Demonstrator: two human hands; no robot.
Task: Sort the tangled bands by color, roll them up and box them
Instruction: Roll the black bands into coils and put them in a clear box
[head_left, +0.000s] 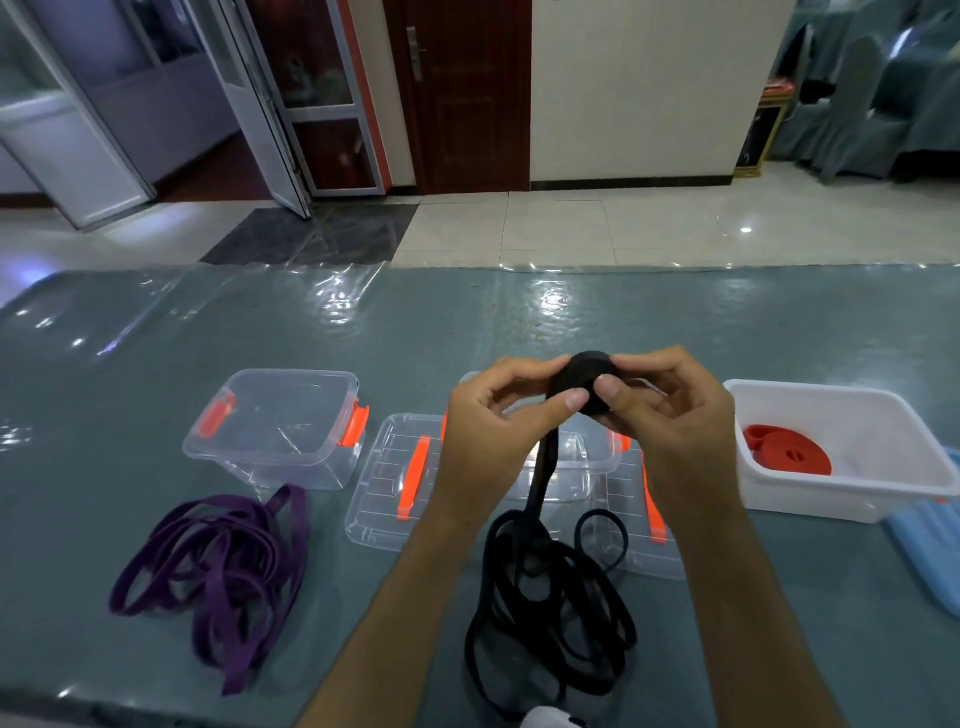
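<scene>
Black band half rolled above a plastic-covered table

Both hands pinch a black roll (586, 382) over the table (519, 322): left hand (498, 415) and right hand (670, 410) fingers clamped on it, its loose black band (550, 597) trailing to 6 o'clock. Purple bands (218, 561) lie at 8, a clear box (280, 426) at 10, a white tub (852, 447) holding red band (787, 449) at 3. Beyond: tiled floor (571, 223), brown door (457, 93)

Both forearms and hands (582, 415) are bare, with no sleeves, gloves or jewellery visible.
</scene>
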